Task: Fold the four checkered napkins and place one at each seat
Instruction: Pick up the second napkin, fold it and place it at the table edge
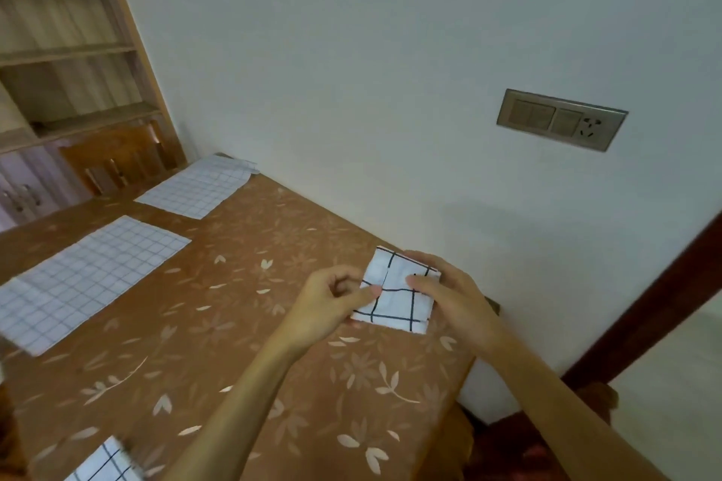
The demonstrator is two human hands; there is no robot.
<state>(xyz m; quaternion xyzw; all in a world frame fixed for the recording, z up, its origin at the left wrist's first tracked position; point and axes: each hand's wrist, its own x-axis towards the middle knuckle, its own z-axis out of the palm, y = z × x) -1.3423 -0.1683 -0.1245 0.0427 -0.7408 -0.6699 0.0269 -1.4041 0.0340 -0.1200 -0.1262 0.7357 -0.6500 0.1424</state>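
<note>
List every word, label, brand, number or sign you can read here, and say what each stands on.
There is no readable text anywhere in the picture.
The wall switch plate has no lettering, only switches and socket slots.
The folded checkered napkin has grid lines only, no label.
The tablecloth has a leaf pattern only.

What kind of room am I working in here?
Probably a home dining room: a table with a floral brown cover pushed against a white wall, a wooden chair at its far end, and open wooden shelving with cupboards behind it.
</note>
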